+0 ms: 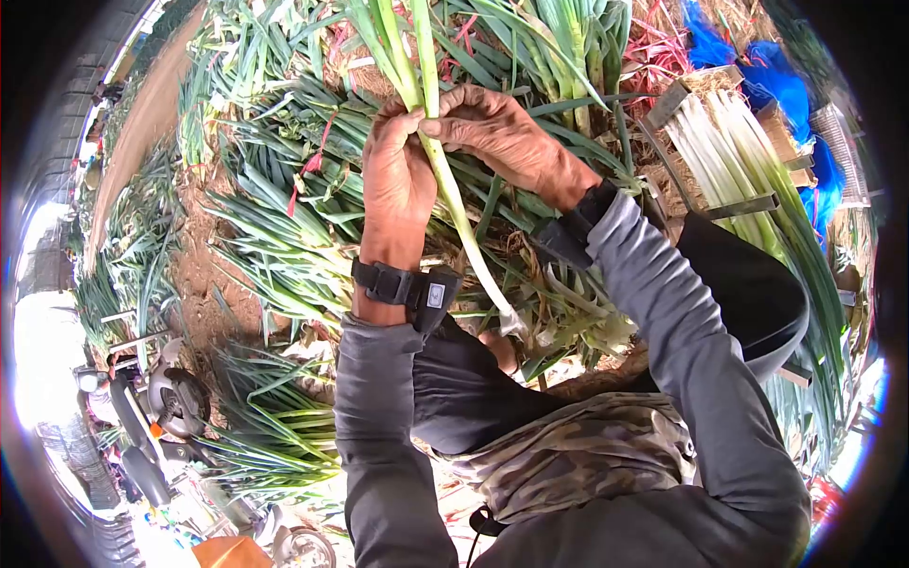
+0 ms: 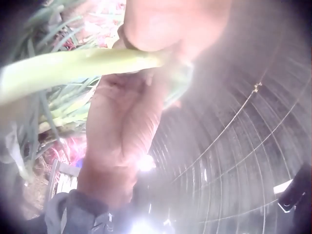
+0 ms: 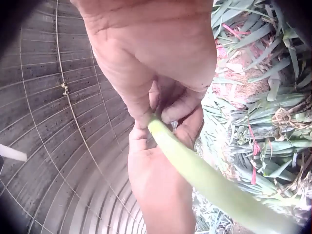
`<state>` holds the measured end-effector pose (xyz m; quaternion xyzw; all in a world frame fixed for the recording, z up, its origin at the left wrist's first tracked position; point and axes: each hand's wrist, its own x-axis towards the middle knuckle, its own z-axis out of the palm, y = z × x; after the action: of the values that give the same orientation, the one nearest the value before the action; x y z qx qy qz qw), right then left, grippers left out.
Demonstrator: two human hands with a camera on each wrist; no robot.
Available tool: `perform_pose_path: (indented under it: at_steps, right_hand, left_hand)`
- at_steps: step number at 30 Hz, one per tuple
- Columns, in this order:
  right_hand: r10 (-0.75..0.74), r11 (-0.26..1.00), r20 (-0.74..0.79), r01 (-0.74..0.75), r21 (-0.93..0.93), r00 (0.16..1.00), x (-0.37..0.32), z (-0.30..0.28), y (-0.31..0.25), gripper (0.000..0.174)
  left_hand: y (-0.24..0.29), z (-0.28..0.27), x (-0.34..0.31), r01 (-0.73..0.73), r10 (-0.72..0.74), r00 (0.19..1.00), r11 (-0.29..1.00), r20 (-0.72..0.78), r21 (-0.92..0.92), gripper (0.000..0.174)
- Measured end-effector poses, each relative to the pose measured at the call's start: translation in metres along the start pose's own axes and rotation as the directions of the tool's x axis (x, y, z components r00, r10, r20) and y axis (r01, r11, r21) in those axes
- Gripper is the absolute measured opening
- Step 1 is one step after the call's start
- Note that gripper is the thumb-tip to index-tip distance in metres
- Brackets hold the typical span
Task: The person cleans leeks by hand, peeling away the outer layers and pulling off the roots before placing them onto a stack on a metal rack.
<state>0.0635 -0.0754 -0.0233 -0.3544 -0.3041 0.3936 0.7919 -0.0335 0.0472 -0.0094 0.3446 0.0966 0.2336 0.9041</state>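
Observation:
One long green onion [image 1: 461,216] slants between my two hands, its green leaves up at the top and its pale root end down by my knees. My left hand [image 1: 398,180] pinches the stalk with thumb and fingers just below where the leaves fork. From the other side my right hand [image 1: 516,142] pinches the same spot, the thumbs nearly meeting. In the left wrist view the pale stalk [image 2: 58,70] crosses in front of the right hand [image 2: 122,122]. The right wrist view has the stalk [image 3: 204,183] running down past the left hand [image 3: 161,195]; some fingertips are hidden.
Heaps of green onions [image 1: 284,222] cover the ground ahead and left, some with red ties [image 1: 312,163]. A rack [image 1: 748,206] of trimmed white stalks stands at my right, near blue plastic [image 1: 772,76]. A motorbike [image 1: 178,393] is at lower left.

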Motion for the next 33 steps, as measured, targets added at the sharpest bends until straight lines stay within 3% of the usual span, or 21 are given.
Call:
perform_pose_path:
  at_steps: [4,9,12,13,14,17,20,21,22,23,24,25,28,30,31,33]
  right_hand:
    - [0.002,0.990,0.008,-0.001,-0.144,1.000,0.001,-0.001,-0.005,0.014]
    - [-0.115,0.934,-0.108,0.070,-0.351,0.987,-0.006,0.014,-0.002,0.013]
    - [-0.068,0.914,-0.117,0.014,-0.406,0.991,-0.009,0.016,-0.004,0.013]
    - [-0.106,0.856,-0.082,0.049,-0.514,0.991,-0.009,0.014,0.002,0.018]
    - [0.018,0.839,-0.132,-0.087,-0.537,0.991,-0.019,0.032,-0.014,0.022]
    - [0.094,0.915,-0.099,-0.125,-0.383,0.991,-0.048,0.047,-0.019,0.025]
    - [0.171,0.944,-0.102,-0.193,-0.267,0.980,-0.067,0.025,-0.019,0.015]
    - [0.224,0.922,-0.208,-0.276,-0.270,0.952,-0.068,0.005,-0.004,0.017]
    - [0.276,0.764,-0.324,-0.411,-0.497,0.905,-0.070,-0.012,0.002,0.029]
    - [0.079,0.457,-0.282,-0.287,-0.842,0.956,-0.080,-0.032,0.023,0.036]
    - [-0.077,0.022,-0.153,-0.152,-0.988,0.985,-0.084,-0.033,0.028,0.044]
    - [-0.095,0.200,-0.104,-0.083,-0.976,0.990,-0.085,-0.040,0.030,0.047]
    - [-0.200,0.313,0.035,0.097,-0.945,0.979,-0.060,0.017,-0.011,0.044]
    - [-0.403,0.188,0.312,0.412,-0.892,0.860,-0.035,0.019,-0.006,0.039]
    - [-0.421,0.090,0.408,0.485,-0.870,0.810,-0.025,0.017,-0.004,0.034]
    - [-0.431,0.006,0.456,0.508,-0.862,0.779,-0.016,0.013,-0.005,0.032]
  left_hand:
    - [0.001,-0.002,-0.001,-0.011,0.011,1.000,0.999,-0.004,0.052,0.019]
    - [-0.008,-0.012,0.012,-0.126,0.144,0.971,0.987,-0.192,0.099,0.018]
    - [-0.002,-0.002,0.006,-0.075,0.098,0.969,0.991,-0.225,0.109,0.019]
    - [0.003,-0.002,0.011,-0.077,0.096,0.958,0.994,-0.272,0.083,0.029]
    - [0.007,-0.009,0.017,-0.087,0.106,0.954,0.993,-0.279,0.081,0.030]
    - [0.021,-0.034,0.029,-0.134,0.131,0.944,0.991,-0.302,0.008,0.034]
    - [0.032,-0.029,0.021,-0.158,0.160,0.929,0.987,-0.334,0.033,0.017]
    - [0.033,-0.029,0.020,-0.153,0.154,0.936,0.988,-0.317,0.028,0.018]
    - [0.033,-0.031,0.019,-0.148,0.147,0.943,0.989,-0.297,0.020,0.018]
    - [0.031,-0.030,0.020,-0.140,0.137,0.952,0.990,-0.275,0.011,0.018]
    - [0.030,-0.024,0.019,-0.130,0.128,0.960,0.991,-0.248,0.009,0.019]
    - [0.028,-0.019,0.016,-0.123,0.121,0.967,0.992,-0.225,0.005,0.020]
    - [0.022,-0.008,0.011,-0.090,0.091,0.989,0.996,-0.119,0.016,0.024]
    - [0.021,-0.003,0.012,-0.065,0.068,0.995,0.997,-0.074,0.047,0.027]
    - [0.022,-0.001,0.014,-0.069,0.071,0.997,0.996,-0.042,0.047,0.027]
    - [0.021,-0.004,0.016,-0.077,0.077,0.997,0.996,0.010,0.043,0.026]
